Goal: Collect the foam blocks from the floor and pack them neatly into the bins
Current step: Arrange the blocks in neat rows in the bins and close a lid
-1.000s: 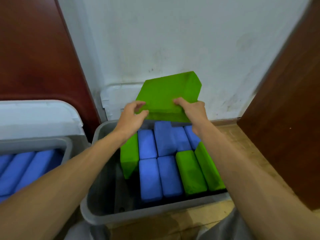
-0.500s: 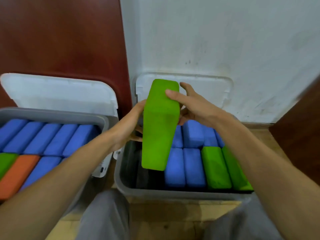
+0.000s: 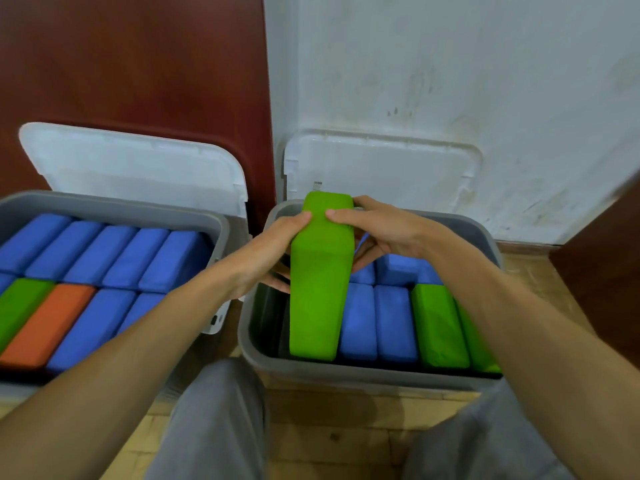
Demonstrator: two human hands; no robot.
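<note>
Two grey bins stand on the floor (image 3: 329, 438), with white lids (image 3: 131, 164) propped behind them. The left bin (image 3: 221, 230) shows at least seven blue blocks (image 3: 104, 252), one green block (image 3: 20, 303) and one orange block (image 3: 48, 323). The right bin (image 3: 346, 377) holds two lying green blocks (image 3: 438, 323) and two front blue blocks (image 3: 377, 323); its rear row appears to be three, partly hidden. The left hand (image 3: 273, 251) and right hand (image 3: 377, 226) have their fingers clamped on the upper end of the held green block (image 3: 318, 289). It stands tilted on edge in the right bin's left gap. Compared with half a second earlier, its lower end sits deeper.
</note>
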